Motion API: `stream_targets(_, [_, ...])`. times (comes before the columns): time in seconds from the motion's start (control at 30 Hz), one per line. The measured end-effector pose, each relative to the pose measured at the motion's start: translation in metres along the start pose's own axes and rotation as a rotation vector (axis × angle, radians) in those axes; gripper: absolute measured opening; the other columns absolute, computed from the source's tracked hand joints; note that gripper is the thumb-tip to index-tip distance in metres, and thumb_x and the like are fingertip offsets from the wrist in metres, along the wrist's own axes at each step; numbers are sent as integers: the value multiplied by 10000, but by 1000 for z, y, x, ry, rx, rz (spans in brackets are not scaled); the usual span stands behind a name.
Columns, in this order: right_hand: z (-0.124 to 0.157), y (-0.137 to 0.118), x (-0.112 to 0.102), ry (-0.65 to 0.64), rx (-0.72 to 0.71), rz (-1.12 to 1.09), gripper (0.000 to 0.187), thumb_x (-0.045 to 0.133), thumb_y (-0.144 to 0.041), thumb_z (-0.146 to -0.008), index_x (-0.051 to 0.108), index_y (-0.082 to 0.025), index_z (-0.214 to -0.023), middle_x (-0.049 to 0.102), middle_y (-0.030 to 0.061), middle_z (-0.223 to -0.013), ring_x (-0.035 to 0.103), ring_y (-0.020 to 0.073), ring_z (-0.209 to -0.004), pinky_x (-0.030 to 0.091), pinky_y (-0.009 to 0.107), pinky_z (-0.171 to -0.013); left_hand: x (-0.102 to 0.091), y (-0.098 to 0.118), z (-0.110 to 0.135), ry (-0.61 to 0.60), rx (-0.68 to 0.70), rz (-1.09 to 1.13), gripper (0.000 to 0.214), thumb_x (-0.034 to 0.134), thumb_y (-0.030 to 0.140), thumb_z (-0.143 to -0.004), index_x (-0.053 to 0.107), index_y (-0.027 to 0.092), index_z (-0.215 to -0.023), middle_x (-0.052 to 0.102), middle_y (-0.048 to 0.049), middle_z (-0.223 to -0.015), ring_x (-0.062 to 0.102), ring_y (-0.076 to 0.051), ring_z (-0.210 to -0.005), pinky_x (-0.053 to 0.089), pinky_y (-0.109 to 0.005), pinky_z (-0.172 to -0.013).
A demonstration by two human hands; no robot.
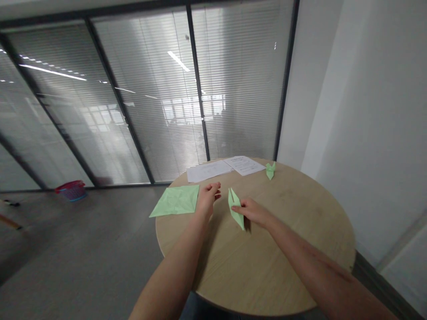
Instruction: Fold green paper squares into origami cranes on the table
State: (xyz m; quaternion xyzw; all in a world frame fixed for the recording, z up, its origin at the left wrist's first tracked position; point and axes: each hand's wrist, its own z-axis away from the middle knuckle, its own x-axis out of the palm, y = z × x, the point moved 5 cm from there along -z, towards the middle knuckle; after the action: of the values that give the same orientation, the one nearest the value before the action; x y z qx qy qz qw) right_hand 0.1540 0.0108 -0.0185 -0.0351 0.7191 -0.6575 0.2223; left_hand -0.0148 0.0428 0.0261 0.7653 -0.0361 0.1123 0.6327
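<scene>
My right hand pinches a piece of folded green paper between thumb and fingers, above the round table. The folded paper is a narrow diamond, slightly tilted, with a slit running down from its upper tip. To its left, apart from it, is my left hand, with its fingers loosely bent and somewhat apart and nothing visible in them. The left hand's wrist is beside a creased green sheet of paper, which hangs partly over the table's left edge. A small folded green paper figure stands at the far right of the table.
Two white printed sheets lie at the back of the round wooden table. Behind the table is a glass partition with blinds, and a white wall rises on the right. A red and blue basket sits on the floor at left.
</scene>
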Motion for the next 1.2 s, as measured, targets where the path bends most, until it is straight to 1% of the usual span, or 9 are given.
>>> stream_targets(0.07, [-5, 4, -8, 109, 8, -64, 379, 636, -516, -779, 611, -138, -750, 631, 51, -663, 549, 135, -545, 398, 231, -489, 1, 0, 0, -25, -5, -28, 421, 728, 540, -677, 664, 161, -847, 636, -56, -853, 565, -125, -682, 470, -250, -619])
stream_targets(0.2, [-12, 14, -20, 243, 7, -251, 439, 579, -588, -803, 592, -151, -839, 627, 43, -692, 569, 131, -539, 444, 229, -478, 20, -7, 6, -230, -14, -207, 423, 719, 522, -702, 701, 154, -911, 642, -62, -836, 573, -142, -679, 468, -256, -588])
stream_targets(0.3, [-13, 14, -22, 280, -7, -324, 458, 535, -608, -818, 584, -156, -868, 607, 26, -660, 541, 117, -487, 439, 229, -458, 30, -11, 11, -352, 5, -310, 384, 726, 489, -702, 723, 153, -888, 648, -54, -807, 563, -145, -663, 461, -260, -576])
stream_targets(0.4, [-13, 13, -20, 283, -14, -307, 474, 507, -625, -824, 581, -159, -872, 581, 11, -620, 513, 108, -457, 428, 220, -442, 33, -14, 12, -406, 4, -334, 352, 717, 466, -708, 733, 159, -880, 663, -52, -811, 566, -148, -676, 454, -256, -581])
stream_targets(0.5, [-14, 12, -17, 263, -47, -252, 487, 502, -638, -827, 588, -161, -875, 585, 17, -641, 519, 108, -473, 425, 210, -435, 33, -15, 11, -438, 15, -349, 334, 706, 453, -713, 733, 156, -862, 668, -51, -811, 572, -151, -687, 450, -255, -584])
stream_targets(0.67, [-19, 18, -16, 238, -44, -191, 495, 490, -632, -845, 602, -156, -919, 631, 44, -715, 578, 127, -559, 463, 212, -484, 31, -18, 6, -419, 31, -346, 295, 717, 440, -688, 720, 157, -775, 644, -33, -729, 558, -143, -654, 440, -246, -583])
stream_targets(0.8, [-20, 17, -15, 202, -67, -226, 482, 506, -607, -849, 609, -153, -978, 668, 63, -798, 612, 136, -618, 493, 222, -529, 28, -20, 4, -376, 18, -325, 295, 715, 445, -686, 704, 154, -737, 629, -28, -691, 558, -143, -651, 447, -244, -597])
stream_targets(1.03, [-12, 6, -19, 246, -60, -335, 436, 460, -553, -881, 634, -171, -999, 702, 105, -944, 645, 162, -714, 528, 274, -641, 25, -19, 5, -308, -27, -251, 285, 719, 438, -694, 674, 158, -722, 634, -38, -706, 575, -151, -649, 460, -261, -604])
stream_targets(1.2, [-9, 0, -22, 260, -129, -310, 433, 505, -549, -860, 636, -181, -1047, 693, 102, -1029, 650, 186, -827, 529, 306, -734, 25, -17, 6, -292, -41, -222, 303, 719, 446, -689, 670, 152, -744, 641, -42, -716, 586, -155, -649, 471, -273, -616])
